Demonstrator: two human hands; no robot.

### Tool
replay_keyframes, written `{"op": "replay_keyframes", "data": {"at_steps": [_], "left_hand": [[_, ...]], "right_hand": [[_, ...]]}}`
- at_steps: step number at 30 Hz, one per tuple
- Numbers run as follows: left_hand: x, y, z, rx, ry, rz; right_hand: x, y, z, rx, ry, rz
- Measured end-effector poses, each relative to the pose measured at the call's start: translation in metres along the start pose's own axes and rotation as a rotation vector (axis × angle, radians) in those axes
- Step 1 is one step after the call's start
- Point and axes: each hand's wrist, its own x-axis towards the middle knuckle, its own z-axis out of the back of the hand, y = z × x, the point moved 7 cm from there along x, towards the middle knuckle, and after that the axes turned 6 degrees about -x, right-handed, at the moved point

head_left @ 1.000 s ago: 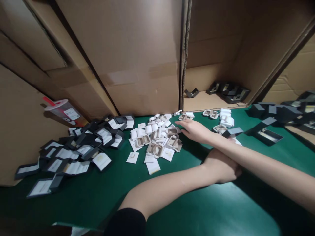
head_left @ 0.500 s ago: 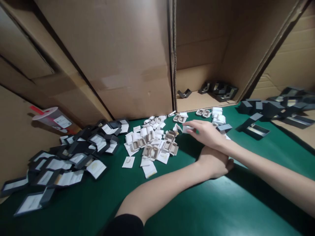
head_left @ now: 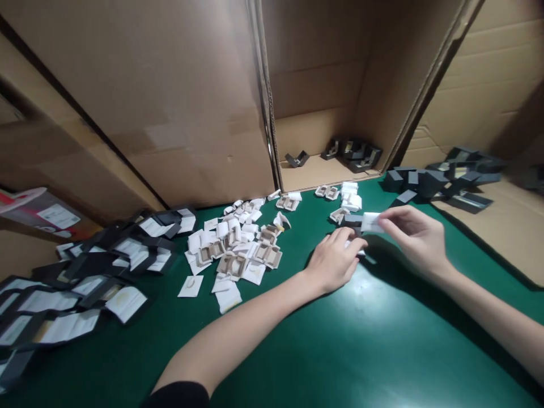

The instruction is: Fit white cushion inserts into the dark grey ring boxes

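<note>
R hand (head_left: 419, 238) pinches flat white card (head_left: 369, 222) by its R edge. Small dark-grey box (head_left: 352, 219), in L hand's (head_left: 334, 259) curled fingers, lies just L.

Workshop, likely: smooth green work surface (head_left: 297, 357), tall brown corrugated-cardboard cartons (head_left: 314, 85) along far side, heap of small open black boxes with white insides (head_left: 91, 263) at left, scattered small white folded-card pieces (head_left: 233, 238) mid-table.

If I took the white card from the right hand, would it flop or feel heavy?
The white card is probably light, since the right hand pinches just one end. It seems fairly stiff, because it looks straight, not drooping.
</note>
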Motion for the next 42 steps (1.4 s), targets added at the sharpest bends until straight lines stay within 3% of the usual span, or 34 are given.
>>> {"op": "replay_keyframes", "data": {"at_steps": [10, 16, 19, 26, 35, 39, 42], "left_hand": [[0.000, -0.002, -0.001, 0.129, -0.004, 0.006], [0.001, -0.002, 0.003, 0.039, 0.007, 0.022], [0.002, 0.000, 0.003, -0.012, 0.021, 0.046], [0.002, -0.001, 0.008, -0.015, -0.035, 0.010], [-0.001, -0.007, 0.011, 0.087, -0.095, -0.074], [-0.004, -0.017, 0.017, 0.187, -0.189, -0.178], [-0.007, -0.024, 0.019, 0.241, -0.269, -0.254]], "right_hand": [[0.000, -0.021, -0.006, 0.323, 0.065, -0.230], [-0.001, -0.016, -0.015, 0.506, 0.157, -0.277], [-0.002, -0.015, -0.016, 0.443, 0.189, -0.318], [0.000, -0.017, -0.005, 0.293, 0.110, -0.320], [0.003, -0.014, -0.004, 0.284, 0.103, -0.202], [0.001, -0.008, -0.001, 0.190, 0.077, -0.166], [0.000, 0.003, 0.002, 0.033, 0.070, -0.052]]}}
